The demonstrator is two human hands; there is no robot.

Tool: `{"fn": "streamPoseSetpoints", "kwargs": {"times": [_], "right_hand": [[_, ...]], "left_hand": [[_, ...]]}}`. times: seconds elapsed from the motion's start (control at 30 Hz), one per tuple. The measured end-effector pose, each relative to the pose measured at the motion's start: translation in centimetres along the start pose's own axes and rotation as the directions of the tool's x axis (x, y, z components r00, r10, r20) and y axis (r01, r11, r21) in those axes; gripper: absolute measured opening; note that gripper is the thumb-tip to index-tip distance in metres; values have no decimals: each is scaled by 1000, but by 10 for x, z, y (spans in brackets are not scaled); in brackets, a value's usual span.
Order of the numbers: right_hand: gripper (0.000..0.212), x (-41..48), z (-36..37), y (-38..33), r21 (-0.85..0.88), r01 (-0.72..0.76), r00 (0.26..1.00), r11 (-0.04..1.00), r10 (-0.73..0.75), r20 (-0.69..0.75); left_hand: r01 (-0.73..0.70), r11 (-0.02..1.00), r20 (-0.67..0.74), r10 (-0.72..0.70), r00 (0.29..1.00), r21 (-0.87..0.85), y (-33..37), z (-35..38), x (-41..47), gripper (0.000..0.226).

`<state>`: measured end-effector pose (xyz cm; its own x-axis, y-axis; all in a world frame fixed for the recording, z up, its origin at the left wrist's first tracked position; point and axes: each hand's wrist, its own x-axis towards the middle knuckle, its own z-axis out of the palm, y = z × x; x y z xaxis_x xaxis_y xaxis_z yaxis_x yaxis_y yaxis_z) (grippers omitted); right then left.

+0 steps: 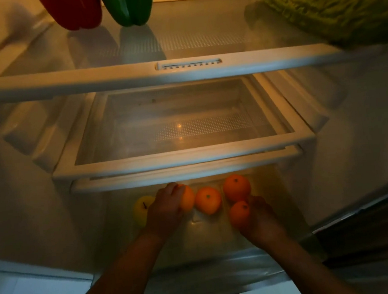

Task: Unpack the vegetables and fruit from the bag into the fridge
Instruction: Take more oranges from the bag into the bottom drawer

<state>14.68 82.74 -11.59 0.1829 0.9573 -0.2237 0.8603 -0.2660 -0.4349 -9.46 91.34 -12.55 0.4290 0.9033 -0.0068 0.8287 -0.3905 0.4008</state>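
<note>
Both of my hands reach into the clear bottom drawer [198,274] of the fridge. My left hand [164,210] is closed over an orange [188,199] at the drawer's back. My right hand [261,218] cups a smaller orange [239,214] from the right side. Between them lies another orange [207,200], and one more orange [236,187] sits behind the right hand. A yellow apple [142,209] rests left of my left hand, partly hidden by it. The bag is out of sight.
A red pepper [73,10] and a green pepper [129,5] lie on the top glass shelf [182,71], with a leafy green vegetable [330,8] at its right. A bare glass shelf [184,157] overhangs the drawer's back. The fridge door edge [367,207] is at the right.
</note>
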Motion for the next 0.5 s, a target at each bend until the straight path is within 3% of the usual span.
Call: {"fn": "streamPoseSetpoints", "kwargs": {"times": [0.03,0.1,0.17,0.23,0.3,0.37,0.5], "right_hand": [[17,-1,-3,-5,-9,1,1000,1000,-1,-4],[13,-2,-10,-12,-33,32,998,999,-33,-52],[18,-4,-17,-23,17,143,985,990,-140,-101],[46,0,-21,-41,-15,243,970,970,-243,-26],[61,10,-19,-59,-56,246,966,968,-240,96],[63,24,-10,-72,-98,283,951,954,-266,155],[58,42,20,-75,-206,407,912,890,-385,141]], "left_hand": [[-14,1000,19,15,1000,-11,0,0,0,55],[-73,997,-74,72,995,-19,-1,1,-3,52],[-81,996,-70,78,994,-28,0,3,-7,51],[-96,995,-107,96,990,10,-4,6,-9,51],[-89,995,-73,92,993,40,-4,3,-11,53],[-73,996,-52,76,996,55,-7,1,-11,55],[-68,994,-12,70,997,83,-8,1,-9,55]]}}
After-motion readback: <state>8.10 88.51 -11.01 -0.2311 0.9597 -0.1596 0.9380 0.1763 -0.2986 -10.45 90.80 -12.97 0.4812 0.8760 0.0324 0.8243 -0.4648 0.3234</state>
